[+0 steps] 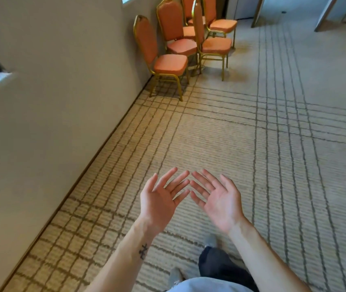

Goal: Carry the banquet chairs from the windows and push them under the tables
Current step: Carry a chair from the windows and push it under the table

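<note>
Our left grip (161, 202) and right grip (219, 204) are both spread, palms up, fingertips nearly meeting, holding nothing. The banquet chairs (191, 44) stand clustered against the wall (62, 106), well along it from us; no tables are in view. The nearest chair (169, 64) sits with its back towards the wall, the others packed close beyond it. Our worry is that the frames stand so tightly together that lifting one could hook a neighbour's leg and tip it, or scrape a gilt back along the wall.
</note>
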Demonstrator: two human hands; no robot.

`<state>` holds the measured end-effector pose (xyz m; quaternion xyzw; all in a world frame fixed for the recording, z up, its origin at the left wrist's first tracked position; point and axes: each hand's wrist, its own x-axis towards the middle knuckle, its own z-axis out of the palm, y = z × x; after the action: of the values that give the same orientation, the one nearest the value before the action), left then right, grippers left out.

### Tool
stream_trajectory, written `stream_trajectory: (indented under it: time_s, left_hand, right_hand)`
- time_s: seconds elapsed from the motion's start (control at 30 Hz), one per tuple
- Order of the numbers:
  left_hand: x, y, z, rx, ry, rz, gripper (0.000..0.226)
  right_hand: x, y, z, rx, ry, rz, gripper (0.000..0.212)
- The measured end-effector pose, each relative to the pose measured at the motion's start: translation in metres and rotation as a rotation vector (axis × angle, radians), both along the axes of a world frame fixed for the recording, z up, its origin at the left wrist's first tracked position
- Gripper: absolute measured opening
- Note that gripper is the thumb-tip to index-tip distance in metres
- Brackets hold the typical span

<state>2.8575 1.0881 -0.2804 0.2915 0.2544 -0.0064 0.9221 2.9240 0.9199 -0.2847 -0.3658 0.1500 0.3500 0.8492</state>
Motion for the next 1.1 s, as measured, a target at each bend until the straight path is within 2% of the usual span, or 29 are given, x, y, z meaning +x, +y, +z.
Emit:
stream_trajectory:
  time_s: [0.3,0.5,0.7,1.1]
  left_hand:
    - [0.203,0.056,-0.021,0.059,0.050,0.026,0.058]
    - [0.340,0.099,-0.010,0.054,0.040,0.108,0.058]
    - [0.438,0.138,-0.007,0.013,0.042,0.158,0.057]
    - [0.644,0.322,-0.044,-0.062,0.081,0.186,0.059]
  right_hand:
    - [0.218,0.057,-0.033,0.006,-0.025,0.128,0.057]
    - [0.366,0.104,-0.017,0.044,-0.024,0.210,0.058]
    - [0.471,0.149,-0.013,0.034,-0.010,0.240,0.057]
    - [0.682,0.330,-0.037,0.009,0.072,0.207,0.056]
